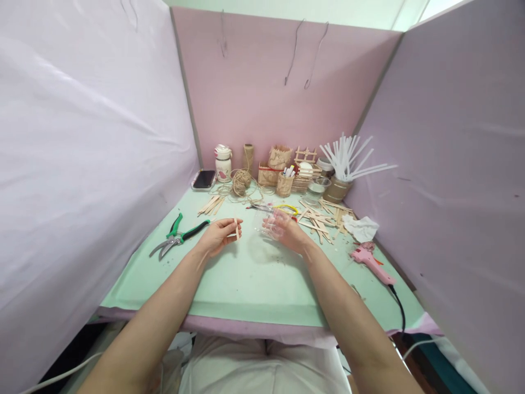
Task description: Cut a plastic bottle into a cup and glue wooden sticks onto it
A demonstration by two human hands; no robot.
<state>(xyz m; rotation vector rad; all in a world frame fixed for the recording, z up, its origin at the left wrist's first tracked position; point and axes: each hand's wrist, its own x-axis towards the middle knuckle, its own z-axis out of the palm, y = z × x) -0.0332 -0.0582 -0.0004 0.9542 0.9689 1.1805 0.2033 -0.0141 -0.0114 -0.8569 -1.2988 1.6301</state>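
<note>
- Stick piece (237,230): pinched in left hand (219,236), upright above green table (254,290); light pressure best, thin wood likely snaps.
- Clear plastic piece (269,225): right hand (287,230) closed on it; gentle, steady hold advisable.

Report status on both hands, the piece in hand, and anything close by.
Left hand pinching a short wooden piece. Right hand at a clear, blurred item, grip unclear. Yellow-handled scissors close beyond right hand.
</note>
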